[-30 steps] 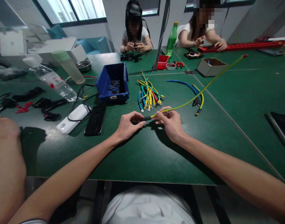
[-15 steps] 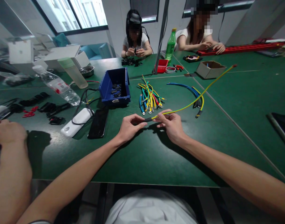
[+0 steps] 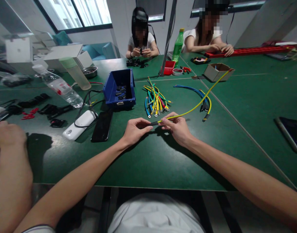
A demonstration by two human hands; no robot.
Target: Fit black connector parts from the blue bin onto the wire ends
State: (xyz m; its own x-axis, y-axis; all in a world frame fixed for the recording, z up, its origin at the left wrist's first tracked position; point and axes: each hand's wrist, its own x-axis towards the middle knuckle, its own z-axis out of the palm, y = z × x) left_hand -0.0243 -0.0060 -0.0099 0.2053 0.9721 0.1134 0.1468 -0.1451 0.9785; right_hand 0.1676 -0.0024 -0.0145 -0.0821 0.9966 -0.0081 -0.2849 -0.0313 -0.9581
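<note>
A yellow-green wire (image 3: 196,106) with a black sleeve (image 3: 153,123) on its near end is held between my two hands. My left hand (image 3: 138,130) pinches the black sleeve between thumb and fingers. Close beside it, my right hand (image 3: 177,127) grips the wire just past the sleeve. The wire's free end arcs up to the right, in front of the cardboard box. Beyond my hands lies a pile of short coloured wires (image 3: 158,100) with ring terminals. To its right are several blue and yellow wires (image 3: 206,100) with black ends.
A blue bin (image 3: 119,103) holds small black sleeves. Nearby are a phone (image 3: 102,127), a white power bank (image 3: 79,125) and a water bottle (image 3: 63,89). A cardboard box (image 3: 215,74) stands farther back. Another person's arm (image 3: 11,155) rests at left; two people sit across the table (image 3: 255,97).
The wire's free end has dropped and swung left. My right hand has shifted slightly left along the wire, closer to the left hand; both hands keep their hold.
</note>
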